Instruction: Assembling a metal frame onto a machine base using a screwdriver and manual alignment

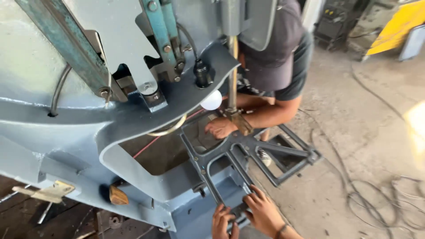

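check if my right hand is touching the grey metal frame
Touching. The head view shows the right hand with fingers curled over the near end of the grey metal frame, with no gap.

Cast metal frame (248,150): dark grey, matt, rough. Press body (66,128) beside it: grey-blue painted metal, smooth, slightly chipped. Bulb (211,100) above the frame: glossy white. Floor (354,132) below: rough dusty concrete.

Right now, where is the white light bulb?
In the head view, the white light bulb hangs left of centre under the grey press machine, just above the co-worker's hand on the metal frame.
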